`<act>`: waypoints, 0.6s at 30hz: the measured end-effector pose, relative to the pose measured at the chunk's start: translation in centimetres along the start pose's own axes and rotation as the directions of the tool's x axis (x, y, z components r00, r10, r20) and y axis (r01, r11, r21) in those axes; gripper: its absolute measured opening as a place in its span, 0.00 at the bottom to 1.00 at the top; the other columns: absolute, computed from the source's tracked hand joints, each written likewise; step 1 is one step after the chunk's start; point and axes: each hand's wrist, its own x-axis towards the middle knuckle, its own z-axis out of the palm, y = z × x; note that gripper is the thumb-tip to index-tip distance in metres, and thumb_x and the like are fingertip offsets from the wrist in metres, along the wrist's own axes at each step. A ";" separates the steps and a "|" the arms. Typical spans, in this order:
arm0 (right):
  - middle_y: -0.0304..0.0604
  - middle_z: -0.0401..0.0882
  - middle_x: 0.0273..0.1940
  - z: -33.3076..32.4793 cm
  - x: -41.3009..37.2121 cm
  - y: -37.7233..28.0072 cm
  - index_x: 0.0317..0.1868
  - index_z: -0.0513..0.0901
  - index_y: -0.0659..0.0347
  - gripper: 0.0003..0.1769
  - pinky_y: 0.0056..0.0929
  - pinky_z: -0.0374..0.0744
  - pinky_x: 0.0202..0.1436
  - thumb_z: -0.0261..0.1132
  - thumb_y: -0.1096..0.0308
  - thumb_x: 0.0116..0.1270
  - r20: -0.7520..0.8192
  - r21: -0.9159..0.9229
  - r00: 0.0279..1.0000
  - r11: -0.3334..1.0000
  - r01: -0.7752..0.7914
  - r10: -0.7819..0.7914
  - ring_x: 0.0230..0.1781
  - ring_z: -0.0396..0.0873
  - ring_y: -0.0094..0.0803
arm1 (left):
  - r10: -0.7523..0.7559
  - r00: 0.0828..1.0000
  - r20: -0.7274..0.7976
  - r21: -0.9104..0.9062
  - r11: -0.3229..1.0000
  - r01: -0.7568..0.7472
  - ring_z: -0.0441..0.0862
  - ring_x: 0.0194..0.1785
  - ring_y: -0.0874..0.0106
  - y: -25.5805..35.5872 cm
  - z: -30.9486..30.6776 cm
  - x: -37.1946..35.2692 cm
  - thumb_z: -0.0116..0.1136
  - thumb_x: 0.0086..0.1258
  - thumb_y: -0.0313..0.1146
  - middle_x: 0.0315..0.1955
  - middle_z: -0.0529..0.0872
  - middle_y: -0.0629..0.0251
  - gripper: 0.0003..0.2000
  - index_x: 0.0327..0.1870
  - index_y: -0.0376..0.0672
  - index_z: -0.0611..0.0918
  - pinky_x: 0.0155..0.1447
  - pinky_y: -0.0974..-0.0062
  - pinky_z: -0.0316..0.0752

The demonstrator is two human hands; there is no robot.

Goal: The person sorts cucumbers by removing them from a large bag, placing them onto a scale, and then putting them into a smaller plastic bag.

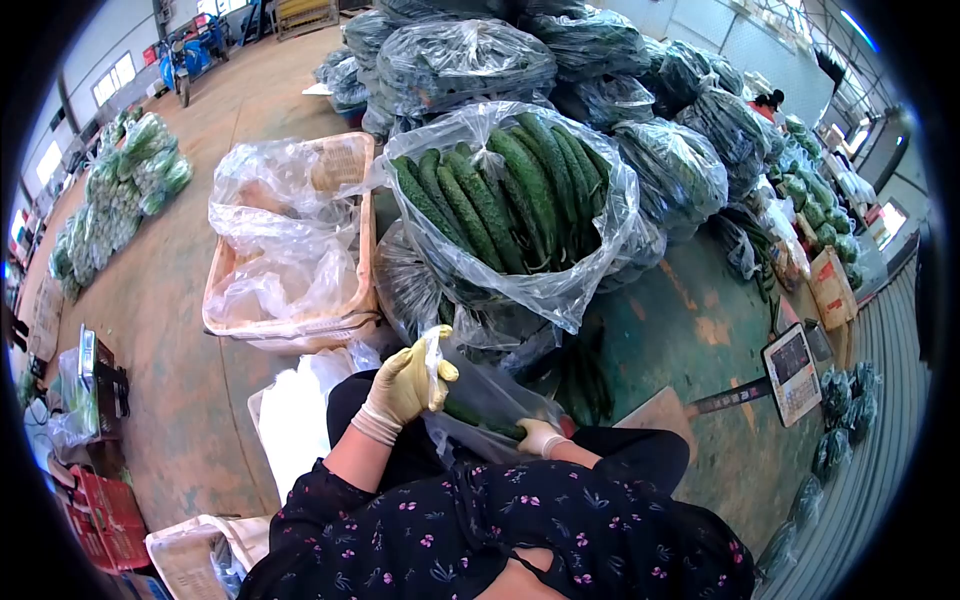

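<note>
My gloved hands, apart, over a clear bag in my lap; a large bag of cucumbers stands ahead.

At far left, a heap of bagged green vegetables point(125, 195) lies on the floor, with a red crate point(108, 520) nearer me. Next comes a pale orange crate point(368, 225) holding crumpled clear plastic bags point(285, 235); white plastic sheeting point(300, 410) lies below it, beside my leg.

My left hand point(402, 385), in a pale yellow glove, is raised with its fingers partly curled. A whitish strip of plastic point(434, 360) lies against them; I cannot tell whether they grip it.

In the center, just beyond my hands, the open large bag point(590, 285) is packed with long, bumpy cucumbers point(488, 210). More filled bags point(465, 60) are stacked behind.

Below it, the lap bag point(490, 395) has something green inside. My right hand point(540, 438), also gloved, touches this bag's right side; its exact grip is unclear.

Farther right are a digital scale point(793, 372), its display tilted toward me, and a cardboard box point(832, 288).
</note>
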 end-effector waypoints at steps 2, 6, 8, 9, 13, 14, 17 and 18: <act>0.53 0.81 0.49 -0.6 0.7 1.5 0.53 0.78 0.61 0.33 0.35 0.74 0.56 0.70 0.57 0.45 0.047 -0.252 0.986 0.957 -0.144 0.161 0.52 0.78 0.46 | -0.008 1.000 0.011 -0.007 1.000 0.008 0.83 0.25 0.60 0.1 0.1 0.0 0.60 0.62 0.50 0.40 0.82 0.42 0.41 0.70 0.39 0.53 0.27 0.74 0.78; 0.51 0.82 0.48 -6.5 0.8 1.4 0.52 0.80 0.60 0.35 0.36 0.76 0.54 0.73 0.50 0.43 0.103 -0.208 0.992 0.976 -0.056 0.079 0.50 0.80 0.44 | 0.002 0.999 -0.048 -0.001 1.000 -0.002 0.82 0.24 0.60 0.3 -0.1 -0.3 0.60 0.62 0.50 0.40 0.82 0.42 0.41 0.70 0.40 0.54 0.27 0.73 0.77; 0.41 0.83 0.44 -13.8 -1.1 -4.2 0.50 0.81 0.59 0.27 0.29 0.79 0.44 0.72 0.55 0.50 0.304 0.222 0.953 0.972 -0.082 0.011 0.40 0.81 0.28 | -0.010 0.999 -0.048 0.073 0.997 0.013 0.81 0.24 0.62 0.4 -0.1 -0.3 0.56 0.64 0.51 0.41 0.81 0.44 0.37 0.70 0.47 0.56 0.27 0.70 0.73; 0.37 0.83 0.41 -17.7 -3.1 -8.2 0.49 0.81 0.62 0.22 0.26 0.80 0.39 0.71 0.62 0.55 0.200 0.286 0.969 0.955 0.083 -0.144 0.36 0.80 0.23 | -0.009 0.999 -0.048 0.068 0.998 0.012 0.81 0.24 0.62 0.3 -0.1 -0.2 0.56 0.64 0.51 0.41 0.81 0.44 0.37 0.70 0.47 0.56 0.27 0.70 0.73; 0.38 0.83 0.34 -25.6 -1.3 -14.7 0.46 0.81 0.64 0.13 0.22 0.78 0.39 0.66 0.72 0.60 -0.511 0.392 0.773 0.698 0.599 -0.376 0.33 0.80 0.22 | -0.053 0.999 -0.014 0.089 0.995 0.054 0.80 0.24 0.63 0.1 -0.1 0.1 0.57 0.63 0.52 0.41 0.81 0.45 0.38 0.70 0.48 0.56 0.27 0.71 0.73; 0.39 0.83 0.37 -26.5 1.1 -15.4 0.49 0.80 0.65 0.16 0.23 0.78 0.45 0.65 0.73 0.59 -0.652 0.284 0.691 0.744 0.604 -0.312 0.37 0.80 0.24 | -0.056 0.998 -0.016 0.090 0.994 0.057 0.81 0.24 0.63 0.0 -0.2 0.2 0.57 0.63 0.52 0.41 0.81 0.45 0.38 0.70 0.48 0.55 0.27 0.71 0.73; 0.55 0.76 0.56 -28.6 5.6 -17.6 0.61 0.71 0.63 0.34 0.35 0.72 0.61 0.66 0.56 0.57 -0.563 0.014 0.814 0.983 0.184 -0.144 0.57 0.76 0.46 | -0.063 0.998 -0.017 0.084 0.994 0.064 0.81 0.24 0.63 -0.1 0.1 0.3 0.57 0.63 0.52 0.41 0.81 0.45 0.39 0.70 0.48 0.54 0.26 0.73 0.73; 0.57 0.75 0.57 -28.2 6.9 -18.0 0.62 0.71 0.63 0.35 0.35 0.71 0.62 0.67 0.55 0.57 -0.547 0.014 0.830 0.990 0.139 -0.108 0.59 0.73 0.47 | -0.064 0.998 -0.019 0.084 0.994 0.066 0.81 0.24 0.63 -0.1 0.2 0.3 0.57 0.63 0.52 0.41 0.81 0.45 0.39 0.70 0.48 0.54 0.26 0.73 0.73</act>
